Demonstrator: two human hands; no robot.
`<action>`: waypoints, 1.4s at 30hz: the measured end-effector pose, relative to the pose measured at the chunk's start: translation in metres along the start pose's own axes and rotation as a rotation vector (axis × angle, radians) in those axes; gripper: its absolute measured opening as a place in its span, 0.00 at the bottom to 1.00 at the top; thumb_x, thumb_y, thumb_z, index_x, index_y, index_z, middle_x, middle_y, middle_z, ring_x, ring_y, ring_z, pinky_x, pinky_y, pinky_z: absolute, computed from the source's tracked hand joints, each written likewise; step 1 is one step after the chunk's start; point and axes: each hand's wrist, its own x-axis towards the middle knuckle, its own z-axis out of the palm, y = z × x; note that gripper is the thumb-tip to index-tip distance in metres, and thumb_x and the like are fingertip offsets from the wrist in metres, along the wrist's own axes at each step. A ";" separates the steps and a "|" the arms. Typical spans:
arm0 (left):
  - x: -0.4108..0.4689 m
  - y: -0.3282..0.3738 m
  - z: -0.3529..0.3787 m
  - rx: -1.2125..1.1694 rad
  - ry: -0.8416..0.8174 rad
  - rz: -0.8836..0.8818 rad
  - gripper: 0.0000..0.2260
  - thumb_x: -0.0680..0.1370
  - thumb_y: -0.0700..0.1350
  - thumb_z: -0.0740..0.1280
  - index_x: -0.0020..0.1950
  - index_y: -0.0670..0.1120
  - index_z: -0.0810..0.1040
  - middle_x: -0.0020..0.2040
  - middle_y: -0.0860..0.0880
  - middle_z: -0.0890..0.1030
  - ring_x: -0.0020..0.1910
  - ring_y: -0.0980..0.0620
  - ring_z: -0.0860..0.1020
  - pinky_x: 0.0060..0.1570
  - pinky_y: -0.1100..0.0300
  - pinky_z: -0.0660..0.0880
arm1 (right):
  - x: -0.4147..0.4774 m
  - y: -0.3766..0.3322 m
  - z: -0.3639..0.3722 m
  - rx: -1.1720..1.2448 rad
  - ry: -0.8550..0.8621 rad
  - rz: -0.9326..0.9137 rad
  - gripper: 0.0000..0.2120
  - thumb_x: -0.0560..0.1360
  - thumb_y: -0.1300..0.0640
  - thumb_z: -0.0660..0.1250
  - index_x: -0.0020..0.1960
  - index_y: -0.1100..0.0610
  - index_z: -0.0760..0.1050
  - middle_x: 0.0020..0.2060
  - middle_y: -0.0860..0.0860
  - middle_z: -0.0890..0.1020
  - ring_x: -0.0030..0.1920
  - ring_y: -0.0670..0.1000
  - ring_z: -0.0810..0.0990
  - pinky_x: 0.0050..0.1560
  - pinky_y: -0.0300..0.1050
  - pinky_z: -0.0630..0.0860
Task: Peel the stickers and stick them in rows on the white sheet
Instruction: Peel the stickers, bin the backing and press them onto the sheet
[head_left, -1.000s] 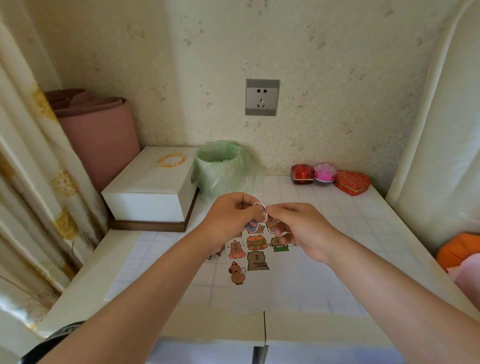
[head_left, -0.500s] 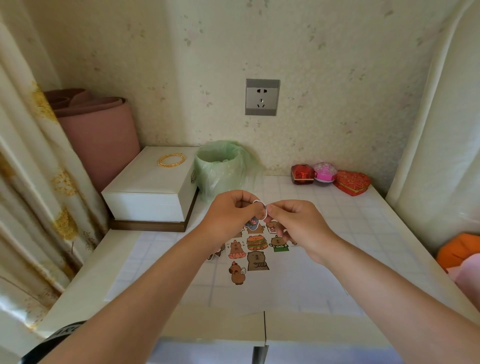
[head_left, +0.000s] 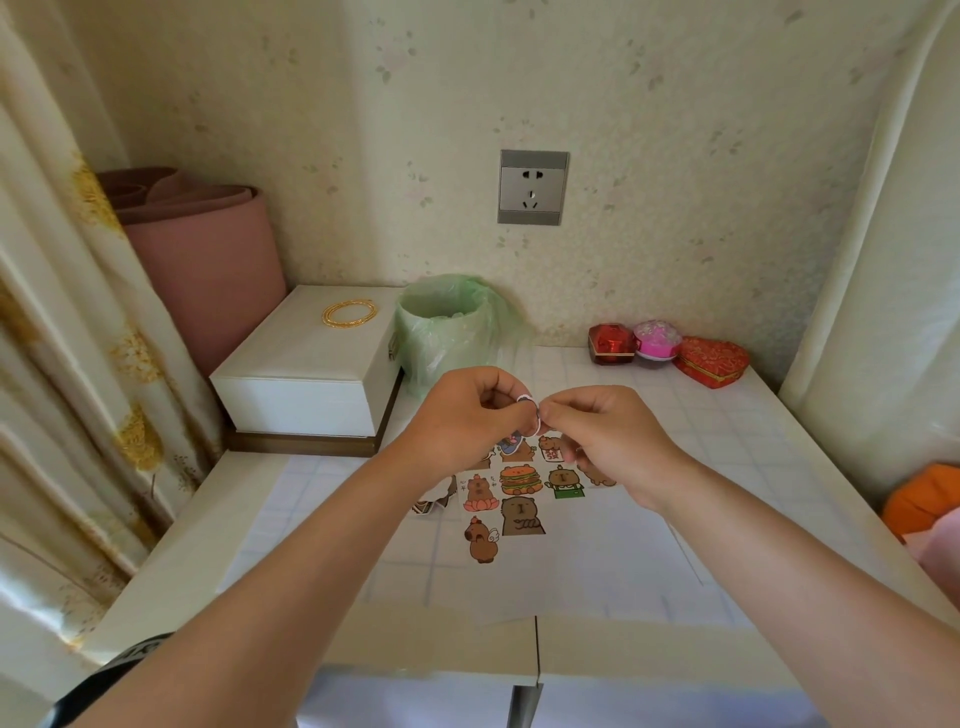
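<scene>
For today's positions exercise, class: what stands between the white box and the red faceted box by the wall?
A bin lined with a green bag, close beside the white box, apart from the red box; head view.

Both hands have risen a little above the sheet (head_left: 597, 561). The left hand (head_left: 467, 415) and right hand (head_left: 613, 436) carry the pinched sticker (head_left: 537, 428) slightly up and to the right. More of the top row of stuck stickers (head_left: 519, 480) now shows under them.
</scene>
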 end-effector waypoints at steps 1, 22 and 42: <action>0.000 0.000 0.000 0.027 -0.009 0.008 0.02 0.75 0.37 0.72 0.46 0.39 0.82 0.40 0.44 0.86 0.36 0.54 0.81 0.39 0.65 0.78 | 0.000 0.000 0.000 -0.047 0.004 -0.010 0.10 0.77 0.59 0.67 0.42 0.57 0.85 0.25 0.54 0.76 0.22 0.46 0.68 0.24 0.37 0.62; -0.001 0.003 -0.003 -0.041 0.016 -0.021 0.03 0.75 0.37 0.72 0.48 0.39 0.82 0.41 0.43 0.86 0.35 0.54 0.81 0.41 0.62 0.79 | -0.004 -0.005 0.002 -0.003 0.015 -0.012 0.10 0.79 0.58 0.66 0.42 0.56 0.84 0.24 0.47 0.78 0.22 0.44 0.69 0.24 0.35 0.65; 0.003 -0.002 0.002 0.376 0.255 0.151 0.13 0.70 0.52 0.77 0.50 0.54 0.78 0.47 0.56 0.78 0.43 0.55 0.76 0.41 0.65 0.74 | 0.002 -0.003 -0.004 -0.127 0.085 -0.140 0.10 0.79 0.57 0.67 0.41 0.53 0.85 0.20 0.45 0.75 0.23 0.45 0.69 0.26 0.38 0.67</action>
